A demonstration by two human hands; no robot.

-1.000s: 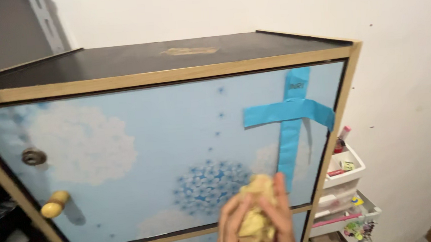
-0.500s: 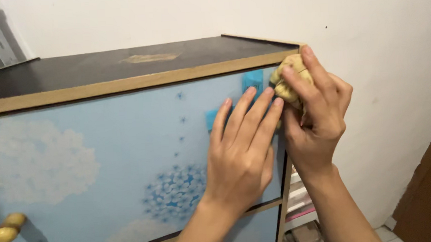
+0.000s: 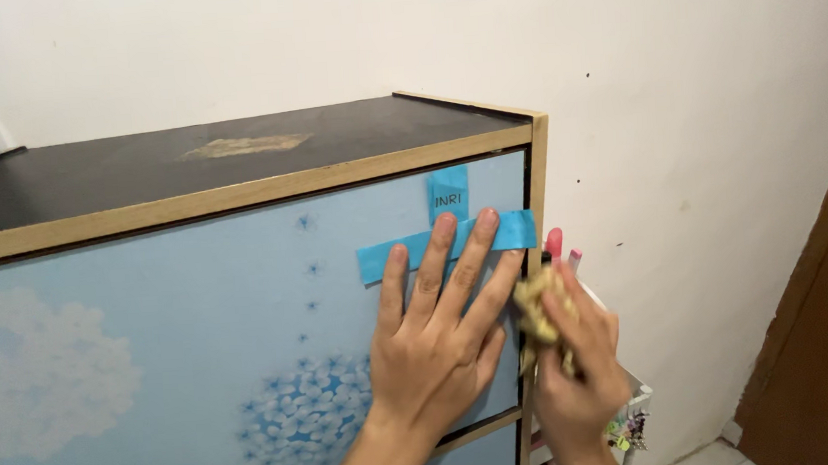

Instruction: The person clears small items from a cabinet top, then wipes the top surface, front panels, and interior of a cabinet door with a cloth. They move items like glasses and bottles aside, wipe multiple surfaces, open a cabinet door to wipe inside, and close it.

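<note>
The left hand [image 3: 440, 341] lies flat and fully open against the blue flowered door [image 3: 200, 341] of the cabinet [image 3: 237, 157], with the fingers spread and pointing upward; it holds nothing and only presses on the panel. Its fingertips cover the middle part of a cross of blue tape [image 3: 452, 235], so the horizontal strip shows on both sides of the fingers and the short vertical strip stands above them. The right hand [image 3: 575, 366] is closed around a crumpled yellowish cloth [image 3: 536, 306], and the cloth sits at the right edge of the door, touching or almost touching the wooden side frame [image 3: 536, 187]. From both hands the cloth lies to the right and a little lower than the tape; the right hand already has it, so it is the nearer one, while the left hand is just beside it with the thumb side toward the cloth. The long axis of the door edge goes up and down, and the cloth is bunched with no clear long direction. Behind the right hand, something pink [image 3: 555, 243] stands up from a small white rack [image 3: 636, 410], but it is mostly hidden and I cannot say surely what it is. The lower part of the cabinet and both forearms are cut off by the bottom of the picture, and the dark top has a worn pale spot [image 3: 246, 146].
</note>
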